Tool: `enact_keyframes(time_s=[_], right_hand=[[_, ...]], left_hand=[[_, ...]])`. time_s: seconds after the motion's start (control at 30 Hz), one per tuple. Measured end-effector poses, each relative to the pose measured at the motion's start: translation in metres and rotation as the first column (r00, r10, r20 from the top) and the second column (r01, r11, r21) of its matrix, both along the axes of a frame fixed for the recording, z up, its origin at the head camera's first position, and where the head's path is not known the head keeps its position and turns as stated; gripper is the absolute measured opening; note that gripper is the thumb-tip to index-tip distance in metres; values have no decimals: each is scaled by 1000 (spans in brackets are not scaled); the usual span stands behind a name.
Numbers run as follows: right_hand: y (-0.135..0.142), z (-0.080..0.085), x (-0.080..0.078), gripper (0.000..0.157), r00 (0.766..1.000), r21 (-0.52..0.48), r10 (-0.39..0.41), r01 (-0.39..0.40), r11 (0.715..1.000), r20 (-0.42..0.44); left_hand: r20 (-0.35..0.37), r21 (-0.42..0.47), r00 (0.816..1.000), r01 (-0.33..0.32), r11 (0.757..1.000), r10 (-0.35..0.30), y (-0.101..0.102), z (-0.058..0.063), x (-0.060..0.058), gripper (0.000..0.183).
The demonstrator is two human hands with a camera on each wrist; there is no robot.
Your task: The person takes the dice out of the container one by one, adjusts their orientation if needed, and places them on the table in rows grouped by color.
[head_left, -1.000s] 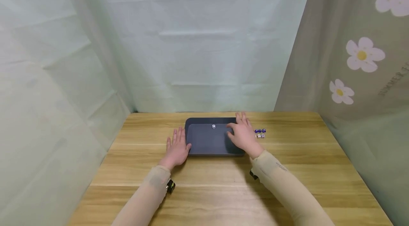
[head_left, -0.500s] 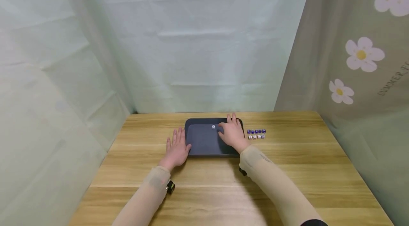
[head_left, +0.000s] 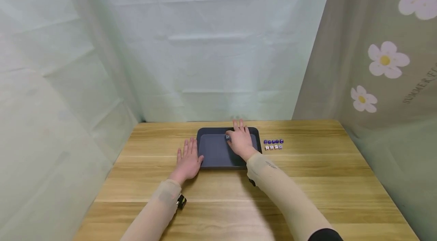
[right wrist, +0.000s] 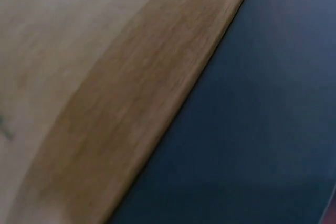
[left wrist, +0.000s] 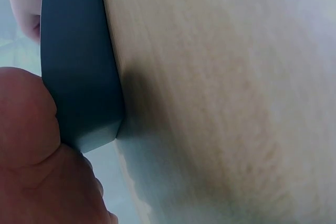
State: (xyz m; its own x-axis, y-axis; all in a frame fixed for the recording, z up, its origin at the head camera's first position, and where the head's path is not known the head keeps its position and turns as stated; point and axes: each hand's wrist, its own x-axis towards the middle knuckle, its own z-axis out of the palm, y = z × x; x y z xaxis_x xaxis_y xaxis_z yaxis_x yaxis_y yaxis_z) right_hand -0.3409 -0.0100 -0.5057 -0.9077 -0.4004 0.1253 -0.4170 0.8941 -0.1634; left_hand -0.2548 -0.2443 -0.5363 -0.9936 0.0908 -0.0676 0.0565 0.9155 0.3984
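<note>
In the head view a dark grey rectangular tray sits on the wooden table. My left hand lies along its left side with the fingers stretched out, and its thumb is at the tray's near left corner. Seen from the left wrist, the thumb rests against the dark tray wall. My right hand reaches over the tray and pinches a small die between thumb and forefinger. Its other fingers extend over the far rim. The right wrist view catches only the tray side and table.
To the tray's right are two short rows of dice on the table: blue dice behind, white dice in front. A pale curtain hangs along the table's back edge, with a flowered curtain on the right.
My right hand has moved left across the tray, from its right edge to the die, and its thumb and forefinger have come round it. My left hand has stayed in place.
</note>
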Motion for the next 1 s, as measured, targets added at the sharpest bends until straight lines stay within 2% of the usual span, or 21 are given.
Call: enact_keyframes(time_s=[0.27, 0.43, 0.6, 1.0], right_hand=[[-7, -3, -5, 32, 999, 44, -31, 29, 999, 42], [-8, -2, -7, 29, 998, 75, -47, 45, 996, 28], [-11, -3, -9, 29, 998, 79, -59, 56, 995, 32], [-10, -5, -7, 21, 996, 63, -76, 73, 995, 48]], left_hand=[[10, -10, 1000, 0, 1000, 0, -3, -4, 0, 79], [17, -12, 1000, 0, 1000, 0, -1, -3, -1, 81], [34, -13, 999, -2, 1000, 3, -1, -4, -2, 82], [13, -3, 1000, -1, 1000, 1, 0, -5, 1, 81]])
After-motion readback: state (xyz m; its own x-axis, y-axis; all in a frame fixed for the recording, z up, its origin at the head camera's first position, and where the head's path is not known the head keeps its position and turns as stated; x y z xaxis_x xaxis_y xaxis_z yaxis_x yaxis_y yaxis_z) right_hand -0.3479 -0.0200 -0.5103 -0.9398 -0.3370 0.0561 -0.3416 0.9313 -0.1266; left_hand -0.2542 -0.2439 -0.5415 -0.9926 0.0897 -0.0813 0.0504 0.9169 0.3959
